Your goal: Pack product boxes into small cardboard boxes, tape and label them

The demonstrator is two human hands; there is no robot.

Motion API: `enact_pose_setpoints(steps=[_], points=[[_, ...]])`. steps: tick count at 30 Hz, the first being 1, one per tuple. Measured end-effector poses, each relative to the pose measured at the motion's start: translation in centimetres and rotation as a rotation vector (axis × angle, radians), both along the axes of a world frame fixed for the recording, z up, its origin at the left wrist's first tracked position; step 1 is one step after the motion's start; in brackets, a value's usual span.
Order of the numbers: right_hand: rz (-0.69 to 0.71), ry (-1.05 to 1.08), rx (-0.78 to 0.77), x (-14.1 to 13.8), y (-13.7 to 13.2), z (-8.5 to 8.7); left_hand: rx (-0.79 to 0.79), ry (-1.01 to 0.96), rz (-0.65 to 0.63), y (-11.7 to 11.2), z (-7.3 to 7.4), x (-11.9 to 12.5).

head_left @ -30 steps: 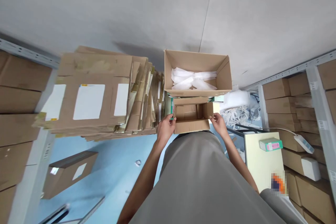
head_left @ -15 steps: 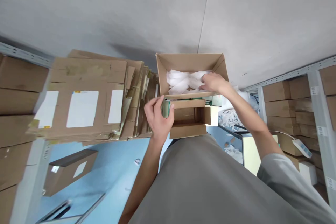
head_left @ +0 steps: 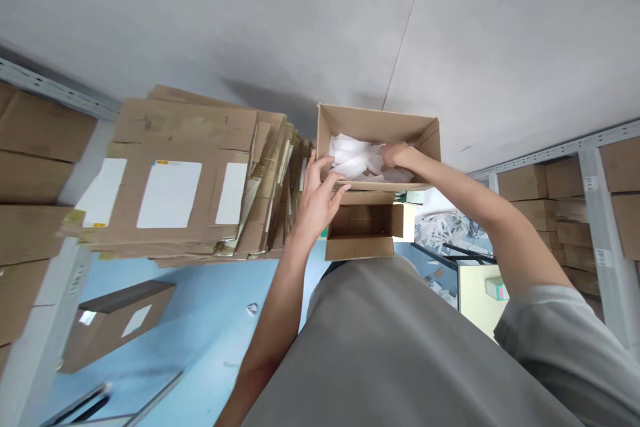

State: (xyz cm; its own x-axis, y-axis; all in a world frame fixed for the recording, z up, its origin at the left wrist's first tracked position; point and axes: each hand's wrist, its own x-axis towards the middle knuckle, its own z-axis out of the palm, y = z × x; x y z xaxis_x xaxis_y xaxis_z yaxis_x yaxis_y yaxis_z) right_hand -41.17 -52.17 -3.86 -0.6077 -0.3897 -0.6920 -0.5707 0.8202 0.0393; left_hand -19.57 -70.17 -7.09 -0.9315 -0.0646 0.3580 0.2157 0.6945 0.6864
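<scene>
An upright cardboard box [head_left: 377, 117] stands uncovered against the wall, with crumpled white paper strips [head_left: 354, 155] on its bottom. Inside it, my right hand [head_left: 396, 154] is curled down into the strips; its fingertips are hidden by the paper and the hand itself. At the box's front left corner is my left hand [head_left: 317, 203], fingers apart, some reaching over the rim and the thumb outside near the front wall. Right in front of my body sits a smaller open cardboard box [head_left: 359, 250], and nothing shows inside it.
To the left, a thick stack of flattened cardboard boxes [head_left: 185, 127] with white labels leans upright. Shelves of brown cartons [head_left: 35, 177] flank both sides. A bin of white paper shreds [head_left: 443, 230] and a small green-white carton [head_left: 497, 288] are on the right. One carton [head_left: 117, 323] lies below left.
My right hand has sunk deeper into the paper strips. My left hand has moved up and right, onto the larger box's corner. The view has shifted slightly.
</scene>
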Motion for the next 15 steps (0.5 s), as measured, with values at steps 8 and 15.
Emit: enact_pose_setpoints(steps=[8, 15], points=[[-0.020, 0.076, 0.009, 1.5, 0.8, 3.3, -0.007, -0.018, 0.010, 0.2, -0.5, 0.4], [-0.142, 0.363, -0.666, 6.8, 6.9, 11.8, 0.083, 0.060, 0.056, 0.8, 1.7, 1.0]])
